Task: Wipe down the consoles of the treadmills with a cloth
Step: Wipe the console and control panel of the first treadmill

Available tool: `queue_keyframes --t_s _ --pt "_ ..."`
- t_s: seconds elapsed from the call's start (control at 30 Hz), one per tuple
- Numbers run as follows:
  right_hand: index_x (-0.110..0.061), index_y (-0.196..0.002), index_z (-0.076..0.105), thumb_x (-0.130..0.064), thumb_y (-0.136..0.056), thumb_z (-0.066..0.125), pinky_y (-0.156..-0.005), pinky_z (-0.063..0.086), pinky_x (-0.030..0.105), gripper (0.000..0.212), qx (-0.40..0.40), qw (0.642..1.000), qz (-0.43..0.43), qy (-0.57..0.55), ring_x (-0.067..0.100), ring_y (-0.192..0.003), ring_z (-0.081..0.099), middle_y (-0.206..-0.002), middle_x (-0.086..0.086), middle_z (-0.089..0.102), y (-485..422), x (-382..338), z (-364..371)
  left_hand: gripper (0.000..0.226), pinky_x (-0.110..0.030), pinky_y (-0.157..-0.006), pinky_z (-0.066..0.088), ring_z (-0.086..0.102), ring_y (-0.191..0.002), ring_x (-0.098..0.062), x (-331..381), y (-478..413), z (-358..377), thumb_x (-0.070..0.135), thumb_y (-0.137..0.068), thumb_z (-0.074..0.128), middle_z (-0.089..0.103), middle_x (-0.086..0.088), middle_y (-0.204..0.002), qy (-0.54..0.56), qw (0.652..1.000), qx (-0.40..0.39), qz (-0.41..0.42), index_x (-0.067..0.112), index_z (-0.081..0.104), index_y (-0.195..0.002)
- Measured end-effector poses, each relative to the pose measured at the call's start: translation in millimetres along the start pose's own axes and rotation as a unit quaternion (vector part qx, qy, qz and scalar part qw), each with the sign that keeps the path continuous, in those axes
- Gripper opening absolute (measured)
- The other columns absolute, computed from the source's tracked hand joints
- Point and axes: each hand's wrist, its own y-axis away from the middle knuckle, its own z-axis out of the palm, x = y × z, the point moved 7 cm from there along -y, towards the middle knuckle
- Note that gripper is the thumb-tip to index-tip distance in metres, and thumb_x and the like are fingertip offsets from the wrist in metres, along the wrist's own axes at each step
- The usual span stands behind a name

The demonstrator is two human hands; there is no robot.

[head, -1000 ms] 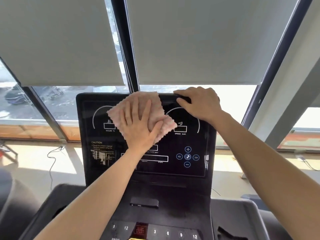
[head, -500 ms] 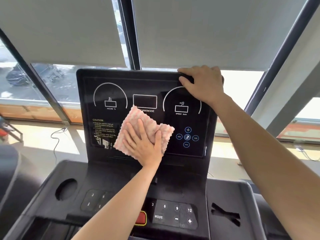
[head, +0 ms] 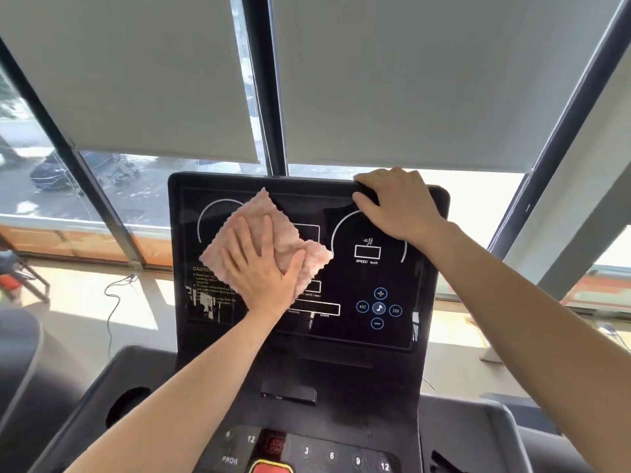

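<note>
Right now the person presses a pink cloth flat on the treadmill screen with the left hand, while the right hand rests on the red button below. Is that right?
Not quite. In the head view the right hand grips the top edge of the console, not the red button. The left hand does press the pink cloth flat on the screen.

cloth (head: pixel 273 230) hides the centre display; red button (head: pixel 271 467) cut off below.

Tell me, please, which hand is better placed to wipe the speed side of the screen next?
Left. The left hand lies flat on the cloth, beside the speed display; the right hand grips the console's top edge.
</note>
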Motion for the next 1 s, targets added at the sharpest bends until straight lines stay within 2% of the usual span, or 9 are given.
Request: queue_keyframes --t_s 0.17,0.37,0.53,0.7,0.83,0.9,0.93,1.0 --pt "-0.029 -0.142 0.056 -0.045 -0.104 0.045 -0.097 0.047 0.047 0.043 -0.042 0.998 -0.053 -0.015 0.033 -0.121 0.059 -0.134 0.004 0.066 -18 -31 3 0.088 -0.057 -0.126 0.005 -0.001 -0.158 -0.035 8 -59 -20 0.083 -0.091 0.008 -0.001 -0.013 -0.172 0.003 1.000 0.011 -0.022 0.034 -0.009 -0.161" --pt "-0.035 -0.146 0.051 -0.043 -0.106 0.042 -0.099 0.046 0.042 0.042 -0.072 0.993 -0.081 -0.046 0.028 -0.128 0.057 -0.138 0.001 0.063 -39 -54 14 0.078 -0.058 -0.125 0.002 0.002 -0.158 -0.035 10 -103 -39 0.076 -0.095 0.006 0.007 -0.007 -0.172 -0.009 1.000 0.023 0.010 0.036 0.017 -0.161" --pt "-0.040 -0.146 0.049 -0.043 -0.106 0.042 -0.093 0.047 0.041 0.041 -0.062 0.992 -0.096 -0.047 0.025 -0.126 0.058 -0.134 -0.003 0.065 -47 -66 17 0.076 -0.057 -0.126 0.001 0.002 -0.158 -0.034 5 -104 -40 0.074 -0.097 0.009 0.006 -0.006 -0.172 -0.008 0.999 0.021 0.032 0.035 0.015 -0.162" --pt "-0.042 -0.145 0.049 -0.047 -0.105 0.040 -0.086 0.046 0.038 0.041 -0.018 0.996 -0.078 -0.028 0.023 -0.124 0.058 -0.134 -0.007 0.064 -43 -65 23 0.087 -0.055 -0.127 0.002 -0.001 -0.158 -0.031 -17 -64 -25 0.078 -0.093 0.010 -0.001 -0.011 -0.172 0.026 0.999 -0.005 -0.026 0.028 -0.003 -0.163" --pt "-0.041 -0.144 0.051 -0.047 -0.105 0.039 -0.079 0.044 0.036 0.041 0.005 0.997 -0.079 -0.020 0.024 -0.120 0.061 -0.130 -0.007 0.066 -41 -66 25 0.082 -0.056 -0.127 0.005 0.008 -0.157 -0.038 -33 0 -6 0.077 -0.094 0.007 0.008 -0.018 -0.170 0.014 0.999 -0.010 -0.048 0.034 -0.026 -0.156" --pt "-0.041 -0.143 0.052 -0.046 -0.105 0.040 -0.076 0.042 0.035 0.040 0.017 0.997 -0.078 -0.013 0.025 -0.117 0.062 -0.126 -0.006 0.068 -41 -67 25 0.083 -0.057 -0.126 0.007 0.010 -0.156 -0.040 -41 29 7 0.074 -0.096 0.012 0.010 -0.019 -0.169 0.001 0.997 -0.021 -0.073 0.029 -0.015 -0.160" --pt "-0.041 -0.142 0.053 -0.046 -0.105 0.039 -0.075 0.043 0.035 0.040 0.021 0.997 -0.077 -0.009 0.026 -0.115 0.063 -0.124 -0.005 0.069 -41 -67 25 0.082 -0.058 -0.126 0.009 0.012 -0.156 -0.041 -45 40 12 0.072 -0.097 0.017 0.013 -0.021 -0.169 0.001 0.995 -0.029 -0.092 0.026 -0.002 -0.162" --pt "-0.041 -0.142 0.053 -0.046 -0.105 0.039 -0.076 0.045 0.037 0.040 0.024 0.997 -0.074 -0.004 0.027 -0.113 0.063 -0.123 -0.005 0.069 -41 -68 25 0.074 -0.062 -0.123 0.015 0.017 -0.154 -0.044 -50 57 20 0.068 -0.096 0.027 0.021 -0.024 -0.165 0.009 0.991 -0.041 -0.130 0.019 0.023 -0.152"
